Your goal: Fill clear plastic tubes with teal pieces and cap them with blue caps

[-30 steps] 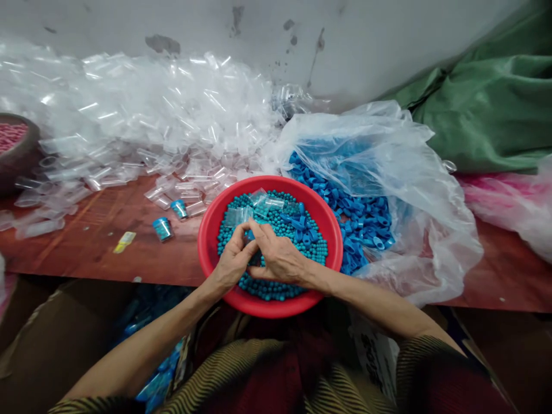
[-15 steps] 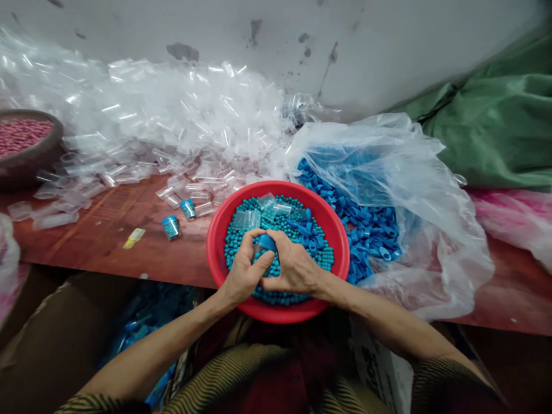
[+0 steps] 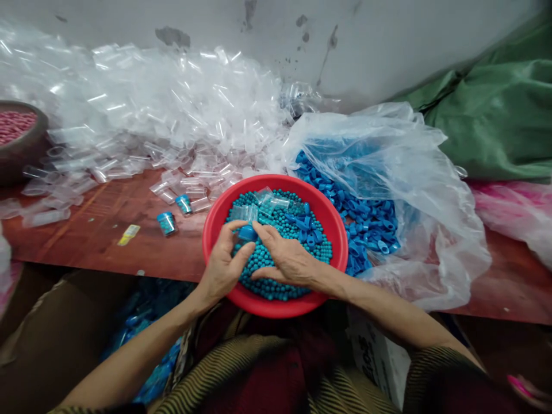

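A red basin (image 3: 276, 311) holds teal beads (image 3: 267, 259), with several clear plastic tubes (image 3: 245, 214) and blue caps (image 3: 308, 230) lying on top of them. Over the basin's left part, my left hand (image 3: 224, 261) pinches a small clear tube with a blue cap (image 3: 247, 233) between thumb and fingers. My right hand (image 3: 288, 259) is beside it, thumb and fingers spread apart; its fingertips are at the edge of the cap, and whether they touch it I cannot tell. Two capped tubes of beads (image 3: 167, 223) stand or lean on the table left of the basin.
Clear tubes (image 3: 172, 103) are heaped along the wall. Right of the basin, blue caps (image 3: 371, 224) spill from a plastic bag (image 3: 431, 172). A dark bowl of pink beads (image 3: 38, 138) sits far left on the red table (image 3: 99, 241). Below is a cardboard box (image 3: 56, 328).
My left hand has moved left and slightly toward me with the capped tube. My right hand has loosened from around it, its thumb now apart. The view has shifted slightly.
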Demonstrator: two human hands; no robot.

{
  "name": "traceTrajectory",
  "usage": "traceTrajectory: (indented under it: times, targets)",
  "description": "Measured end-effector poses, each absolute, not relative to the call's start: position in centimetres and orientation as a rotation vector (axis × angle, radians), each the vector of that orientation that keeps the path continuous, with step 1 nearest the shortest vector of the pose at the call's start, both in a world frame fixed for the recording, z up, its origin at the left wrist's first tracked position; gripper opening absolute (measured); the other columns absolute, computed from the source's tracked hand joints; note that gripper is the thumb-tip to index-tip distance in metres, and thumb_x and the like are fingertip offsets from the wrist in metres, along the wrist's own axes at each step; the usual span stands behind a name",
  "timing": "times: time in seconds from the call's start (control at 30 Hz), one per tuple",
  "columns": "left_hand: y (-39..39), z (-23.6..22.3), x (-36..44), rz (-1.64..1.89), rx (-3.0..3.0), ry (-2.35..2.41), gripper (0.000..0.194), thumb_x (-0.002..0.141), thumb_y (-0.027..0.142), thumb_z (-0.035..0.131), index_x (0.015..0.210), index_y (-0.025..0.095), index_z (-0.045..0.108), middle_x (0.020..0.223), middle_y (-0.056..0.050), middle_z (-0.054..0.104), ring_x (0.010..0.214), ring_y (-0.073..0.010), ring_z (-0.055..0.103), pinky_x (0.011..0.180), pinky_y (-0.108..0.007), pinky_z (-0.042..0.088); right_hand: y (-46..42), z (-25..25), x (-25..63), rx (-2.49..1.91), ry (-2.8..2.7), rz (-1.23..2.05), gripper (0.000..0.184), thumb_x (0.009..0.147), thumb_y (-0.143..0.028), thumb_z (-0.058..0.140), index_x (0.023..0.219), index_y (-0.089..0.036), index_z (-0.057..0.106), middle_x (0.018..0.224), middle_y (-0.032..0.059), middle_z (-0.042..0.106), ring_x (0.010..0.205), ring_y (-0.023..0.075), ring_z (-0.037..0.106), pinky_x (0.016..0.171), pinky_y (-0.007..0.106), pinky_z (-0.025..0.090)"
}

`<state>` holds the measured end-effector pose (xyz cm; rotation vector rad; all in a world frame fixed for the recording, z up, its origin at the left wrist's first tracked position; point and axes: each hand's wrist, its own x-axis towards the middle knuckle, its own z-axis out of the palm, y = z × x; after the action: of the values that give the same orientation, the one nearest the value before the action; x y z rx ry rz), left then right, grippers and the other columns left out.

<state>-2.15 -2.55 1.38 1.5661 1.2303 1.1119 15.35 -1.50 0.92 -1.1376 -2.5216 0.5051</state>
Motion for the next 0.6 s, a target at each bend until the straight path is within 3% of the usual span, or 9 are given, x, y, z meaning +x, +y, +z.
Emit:
traceTrajectory:
  times: [0.13,0.23,0.33,0.47,0.6]
  targets:
    - [-1.7,1.4,-7.1,1.324,1.451,1.494,0.038,0.081,0.030,0.058,0.115,0.025,0.043,0.092,0.001,0.054,0.071,-0.0102,0.053,0.067,-0.025,0.047,-0.2,1.0,18.0,-1.371,-2.486,0.532,0.050,0.089,-0.036,0.049,0.134,-0.016,0.038,0.120,0.0132,0.055,0.099,0.0227,0.059,0.081,0.038,0.050]
    - [-0.5,-0.7,-10.8,1.434,1.415,1.749,0.041,0.076,0.028,0.064,0.113,0.024,0.046,0.095,0.002,0.053,0.078,-0.0123,0.053,0.066,-0.025,0.046,0.6,0.7,19.0,-1.460,-2.546,0.478,0.031,0.092,-0.028,0.044,0.120,-0.018,0.054,0.106,0.0087,0.061,0.096,0.0199,0.059,0.079,0.032,0.048]
    - [0.6,-3.2,-13.1,1.293,1.507,1.908,0.043,0.077,0.027,0.062,0.116,0.024,0.045,0.101,0.001,0.054,0.089,-0.0169,0.053,0.076,-0.031,0.046,1.1,0.8,18.5,-1.511,-2.684,0.364,0.027,0.093,-0.025,0.040,0.113,-0.019,0.057,0.102,0.0077,0.060,0.090,0.0181,0.059,0.066,0.026,0.044]
    - [1.1,-3.8,-13.1,1.255,1.769,2.091,0.043,0.078,0.028,0.061,0.118,0.022,0.047,0.108,-0.005,0.057,0.103,-0.0239,0.052,0.092,-0.041,0.040,1.8,0.9,16.7,-1.520,-2.851,0.184,0.028,0.094,-0.019,0.032,0.107,-0.019,0.057,0.100,0.0096,0.056,0.084,0.0191,0.056,0.059,0.026,0.040]
    - [0.4,-1.6,-10.0,1.392,1.940,1.973,0.027,0.083,0.027,0.052,0.107,0.017,0.057,0.096,-0.007,0.062,0.088,-0.0197,0.058,0.081,-0.035,0.045,2.5,0.0,15.1,-1.540,-2.943,0.129,0.030,0.094,-0.014,0.026,0.107,-0.016,0.053,0.099,0.0114,0.055,0.080,0.0208,0.055,0.059,0.029,0.042]
